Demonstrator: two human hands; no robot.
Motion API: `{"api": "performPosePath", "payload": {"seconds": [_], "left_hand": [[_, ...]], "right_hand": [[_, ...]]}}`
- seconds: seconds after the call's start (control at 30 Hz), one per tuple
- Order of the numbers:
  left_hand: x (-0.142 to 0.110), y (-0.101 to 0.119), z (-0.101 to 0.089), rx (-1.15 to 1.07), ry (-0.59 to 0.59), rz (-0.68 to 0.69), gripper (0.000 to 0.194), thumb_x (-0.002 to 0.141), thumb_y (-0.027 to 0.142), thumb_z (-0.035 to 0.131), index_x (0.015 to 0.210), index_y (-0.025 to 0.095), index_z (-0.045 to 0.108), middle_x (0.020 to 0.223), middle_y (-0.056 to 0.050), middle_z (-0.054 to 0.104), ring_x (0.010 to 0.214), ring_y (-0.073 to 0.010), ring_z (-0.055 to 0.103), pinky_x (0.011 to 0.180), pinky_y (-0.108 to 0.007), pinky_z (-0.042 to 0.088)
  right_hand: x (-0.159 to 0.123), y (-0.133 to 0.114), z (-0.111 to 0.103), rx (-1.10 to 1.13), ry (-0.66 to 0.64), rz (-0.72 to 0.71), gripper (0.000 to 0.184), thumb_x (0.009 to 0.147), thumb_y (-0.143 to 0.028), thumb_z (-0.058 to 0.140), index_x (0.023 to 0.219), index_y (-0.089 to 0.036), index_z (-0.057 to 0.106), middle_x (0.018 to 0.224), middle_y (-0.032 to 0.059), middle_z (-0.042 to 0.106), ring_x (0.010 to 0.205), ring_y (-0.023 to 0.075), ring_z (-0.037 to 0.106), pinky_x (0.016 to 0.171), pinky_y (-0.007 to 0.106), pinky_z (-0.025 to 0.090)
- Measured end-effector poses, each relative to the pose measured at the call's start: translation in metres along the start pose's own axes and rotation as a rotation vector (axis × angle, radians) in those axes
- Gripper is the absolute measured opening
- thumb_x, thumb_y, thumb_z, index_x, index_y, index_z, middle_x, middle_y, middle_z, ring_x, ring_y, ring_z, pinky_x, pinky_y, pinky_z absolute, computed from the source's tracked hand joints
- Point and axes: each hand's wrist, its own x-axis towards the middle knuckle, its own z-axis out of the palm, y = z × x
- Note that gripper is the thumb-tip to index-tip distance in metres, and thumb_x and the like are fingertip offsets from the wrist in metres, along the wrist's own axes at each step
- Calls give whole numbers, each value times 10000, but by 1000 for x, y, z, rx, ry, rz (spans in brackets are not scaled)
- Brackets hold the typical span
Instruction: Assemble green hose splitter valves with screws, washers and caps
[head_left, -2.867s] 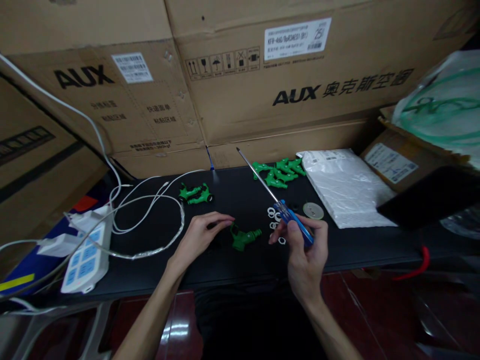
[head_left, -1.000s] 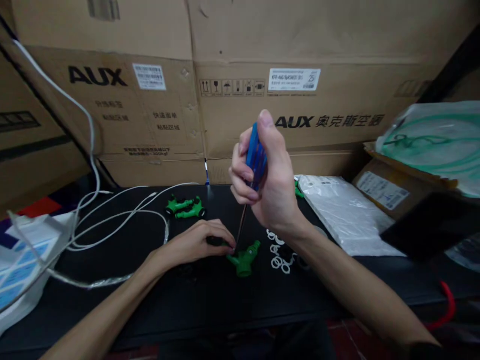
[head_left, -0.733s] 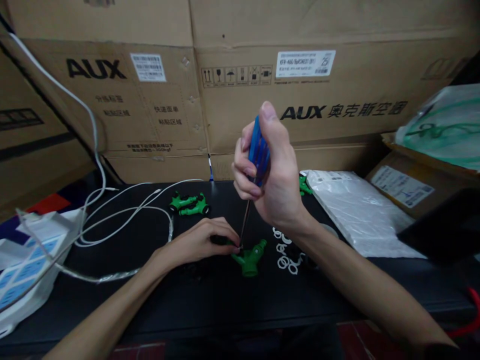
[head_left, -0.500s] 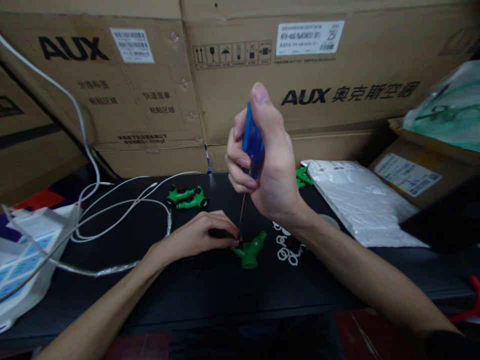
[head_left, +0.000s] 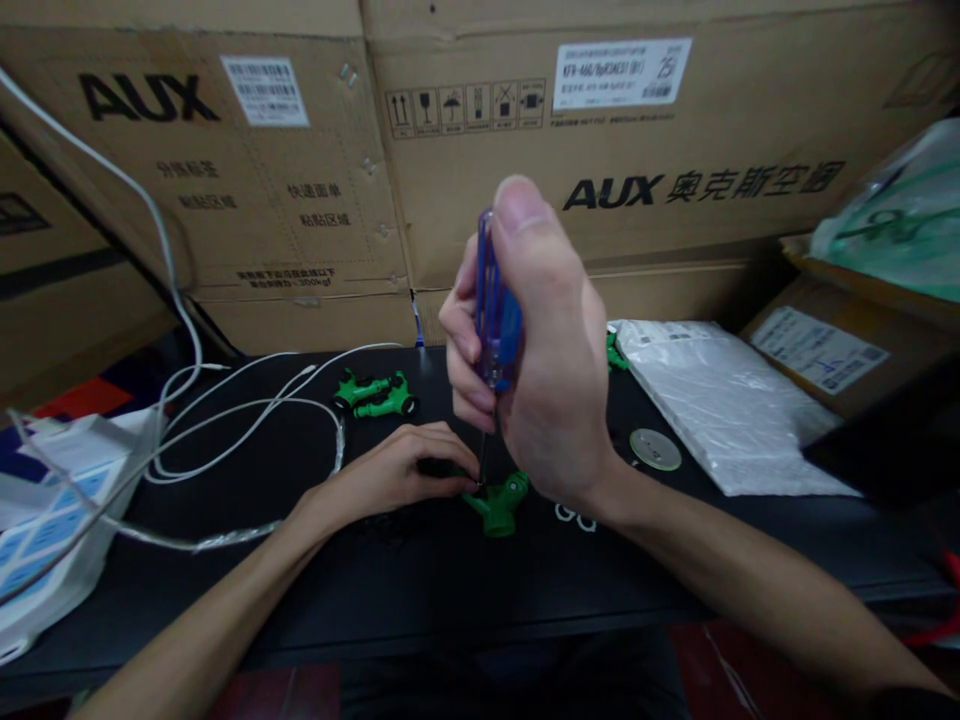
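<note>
My right hand (head_left: 536,340) is wrapped round the blue handle of a screwdriver (head_left: 498,335), thumb on top of the handle. The thin shaft points down, its tip at a green plastic Y-shaped hose fitting (head_left: 496,512) on the black table. My left hand (head_left: 420,462) pinches the left arm of that fitting between thumb and fingers, right beside the screwdriver tip. Whether a screw sits under the tip is too small to tell. Partly covered by my right wrist, white rings (head_left: 576,517) lie to the right of the fitting.
Two green fittings (head_left: 375,394) lie at the back left near white cables (head_left: 247,425). A power strip (head_left: 67,520) is at far left. On the right are a round metal disc (head_left: 655,449), a white plastic mailer (head_left: 720,400) and a box (head_left: 825,330). Large cartons (head_left: 480,200) stand behind.
My right hand has come lower and closer over the fitting, and its grip on the screwdriver has turned. The wrist now covers more of the white rings and uncovers the disc. My left hand stays put.
</note>
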Motion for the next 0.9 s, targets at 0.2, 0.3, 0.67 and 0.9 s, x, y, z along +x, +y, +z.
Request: {"api": "performPosePath", "payload": {"seconds": [0.2, 0.3, 0.67, 0.9], "left_hand": [[0, 1, 0, 19, 12, -6, 155, 932, 315, 708, 1030, 219, 782, 974, -14, 793, 872, -177, 703, 865, -307, 539], [0, -1, 0, 33, -1, -19, 153, 937, 300, 702, 1035, 216, 784, 965, -19, 793, 876, -178, 704, 860, -307, 534], [2, 2, 0, -62, -64, -18, 173, 963, 280, 666, 1062, 180, 767, 1070, -71, 747, 1023, -202, 686, 950, -334, 533], [1, 0, 1, -46, -51, 2, 192, 957, 279, 678, 1100, 182, 762, 1048, -72, 765, 990, -196, 694, 918, -339, 544]], "right_hand": [[-6, 2, 3, 23, 13, -45, 515, 885, -680, 609, 751, -248, 364, 626, -60, 380, 400, 92, 345, 331, 250, 346], [-4, 4, 0, 55, -33, -15, 499, 886, -690, 597, 775, -252, 387, 600, -66, 382, 397, 93, 314, 327, 246, 333], [11, 1, -18, 173, -370, 40, 494, 945, -686, 412, 726, -250, 492, 503, -70, 296, 342, 97, 222, 306, 238, 320], [15, 3, -19, 74, -167, -90, 480, 955, -671, 396, 723, -255, 455, 518, -71, 306, 361, 95, 222, 348, 242, 333]]}}
